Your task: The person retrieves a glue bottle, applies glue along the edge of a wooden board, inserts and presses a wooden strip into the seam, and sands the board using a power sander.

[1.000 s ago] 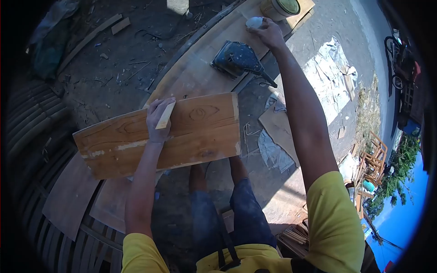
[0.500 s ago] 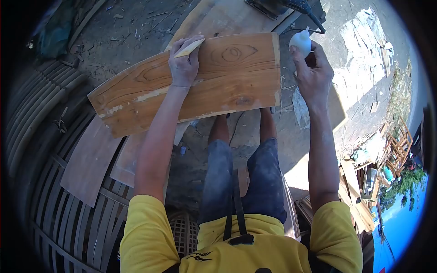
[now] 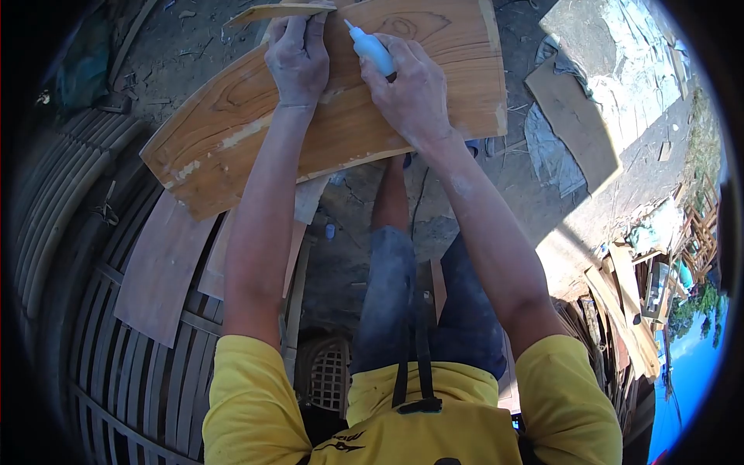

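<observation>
A wooden panel with a curved edge, dark grain and pale filled patches lies across in front of me. My left hand is over its upper edge, fingers closed on a thin, flat wooden piece at the top of the view. In my right hand is a small white squeeze bottle, its narrow nozzle tilted up and left towards the left hand. The bottle is above the panel's grained face; whether its tip touches anything I cannot tell.
Slatted wood stands at the lower left, with a loose thin board on it. A brown flat sheet and crumpled white sheeting lie on the ground at the right. Scrap timber is piled farther right.
My right hand has brought the bottle leftwards over the panel, its nozzle now angled left. My left hand has moved up slightly, and the thin piece is turned more level.
</observation>
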The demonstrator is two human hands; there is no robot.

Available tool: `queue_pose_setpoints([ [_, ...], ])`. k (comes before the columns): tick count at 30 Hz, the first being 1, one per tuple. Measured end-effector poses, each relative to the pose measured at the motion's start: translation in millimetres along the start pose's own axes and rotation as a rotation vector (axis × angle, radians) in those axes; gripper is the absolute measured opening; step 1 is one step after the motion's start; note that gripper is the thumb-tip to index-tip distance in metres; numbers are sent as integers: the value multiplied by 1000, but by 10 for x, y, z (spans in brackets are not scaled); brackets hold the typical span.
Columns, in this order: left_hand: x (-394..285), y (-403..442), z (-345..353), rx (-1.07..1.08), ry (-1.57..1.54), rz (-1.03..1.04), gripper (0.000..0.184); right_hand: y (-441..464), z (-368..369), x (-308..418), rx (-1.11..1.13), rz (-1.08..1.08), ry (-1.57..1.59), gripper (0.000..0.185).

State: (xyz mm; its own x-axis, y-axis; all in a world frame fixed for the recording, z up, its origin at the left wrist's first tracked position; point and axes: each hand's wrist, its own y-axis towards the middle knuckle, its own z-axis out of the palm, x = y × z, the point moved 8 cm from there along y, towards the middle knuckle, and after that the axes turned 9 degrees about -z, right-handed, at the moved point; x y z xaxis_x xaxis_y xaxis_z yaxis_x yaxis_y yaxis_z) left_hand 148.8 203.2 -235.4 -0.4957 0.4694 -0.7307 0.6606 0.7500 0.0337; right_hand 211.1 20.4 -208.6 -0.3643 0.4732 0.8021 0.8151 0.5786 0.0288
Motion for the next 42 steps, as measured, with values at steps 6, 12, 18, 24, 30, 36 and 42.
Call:
queue_pose_setpoints([
  [6,-28,12,-15,-47,-30,104,21,66,88,29,-59,-40,7,34],
  [12,-123,-3,-36,-33,-21,114,22,137,147,63,-34,-29,-12,37],
  [18,-111,8,-24,-14,-17,89,22,177,169,65,-26,-34,-15,38],
  [24,-189,3,-34,-24,-14,128,22,206,192,85,-13,-37,-27,37],
  [30,-196,2,-51,-53,-60,156,19,228,170,81,-23,-28,-20,36],
  [36,-195,-2,-52,-27,-48,139,21,236,135,46,-37,-26,-26,36],
  [42,-188,1,-50,-29,-43,142,20,237,139,98,-21,-28,-23,36],
])
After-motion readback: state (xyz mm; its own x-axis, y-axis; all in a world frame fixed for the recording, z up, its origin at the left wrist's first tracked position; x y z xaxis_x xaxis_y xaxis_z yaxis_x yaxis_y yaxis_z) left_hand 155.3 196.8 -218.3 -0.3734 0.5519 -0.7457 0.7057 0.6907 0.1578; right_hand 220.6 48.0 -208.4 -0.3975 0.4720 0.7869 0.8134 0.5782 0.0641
